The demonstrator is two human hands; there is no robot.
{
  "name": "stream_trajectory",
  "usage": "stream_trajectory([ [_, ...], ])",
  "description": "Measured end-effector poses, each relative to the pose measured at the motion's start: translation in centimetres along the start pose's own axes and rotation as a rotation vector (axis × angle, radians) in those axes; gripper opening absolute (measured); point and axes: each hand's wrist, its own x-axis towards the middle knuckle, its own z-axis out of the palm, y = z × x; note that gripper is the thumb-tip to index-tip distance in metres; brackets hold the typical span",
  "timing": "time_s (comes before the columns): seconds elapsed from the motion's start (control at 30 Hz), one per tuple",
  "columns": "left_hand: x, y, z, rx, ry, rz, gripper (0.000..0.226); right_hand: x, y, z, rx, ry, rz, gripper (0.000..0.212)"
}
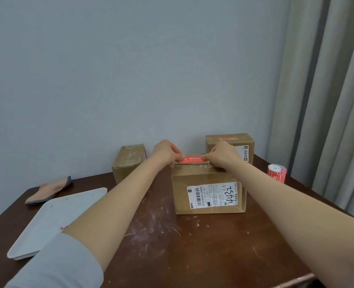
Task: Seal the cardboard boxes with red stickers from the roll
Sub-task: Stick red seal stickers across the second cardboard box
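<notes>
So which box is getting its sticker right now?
On the brown table, it is the middle cardboard box, nearest the person. Unlike the other two, it shows a white label with "4432" handwritten, and both hands hold a red sticker on top.

shipping label [212, 196] on nearest box [209, 206]: "SF0228459135909" | handwritten "4432" (other print too small)

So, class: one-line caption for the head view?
Both hands press a red sticker onto the front box.
</notes>
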Motion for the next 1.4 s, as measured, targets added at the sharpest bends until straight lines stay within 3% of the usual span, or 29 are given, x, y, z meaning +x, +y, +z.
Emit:
stream_trajectory([
  [0.23, -0.3, -0.1, 0.6, 0.091, 0.030, -0.033, 0.039, 0.3, 0.0, 0.7, -0.080, 0.011, 0.015, 0.022],
  [0.43, -0.2, 0.1, 0.7, 0.148, 0.026, -0.014, 0.043, 0.1, -0.2, 0.7, -0.094, -0.005, 0.030, 0.026],
  [0.73, -0.4, 0.6, 1.2, 0.305, 0.048, 0.041, 0.041, -0.2, -0.5, 0.9, -0.171, 0.004, 0.032, 0.027],
  [0.9, 0.0, 0.7, 1.3, 0.385, 0.029, 0.023, 0.011, -0.1, -0.7, 0.9, -0.200, -0.002, 0.039, 0.029],
  [0.97, 0.3, 0.8, 1.5, 0.420, 0.024, 0.008, 0.019, -0.1, -0.9, 0.8, -0.207, -0.013, 0.063, 0.029],
  [1.03, 0.3, 1.0, 1.6, 0.435, 0.020, 0.001, 0.005, 0.0, -1.1, 0.8, -0.222, -0.023, 0.073, 0.021],
  [1.13, 0.9, 0.8, 1.8, 0.497, 0.017, 0.003, 0.027, 0.0, -1.3, 0.7, -0.256, -0.027, 0.085, 0.023],
  [1.23, 1.1, 1.1, 1.8, 0.546, -0.029, 0.015, 0.008, 0.0, -1.3, 0.7, -0.299, -0.033, 0.073, 0.021],
  [1.33, 1.0, 1.3, 1.5, 0.563, -0.071, -0.032, 0.030, 0.0, -1.2, 0.7, -0.323, -0.046, 0.083, 0.028],
  [1.4, 0.9, 1.1, 1.3, 0.460, -0.134, -0.098, 0.027, 0.0, -1.1, 0.7, -0.335, -0.034, 0.078, 0.028],
])
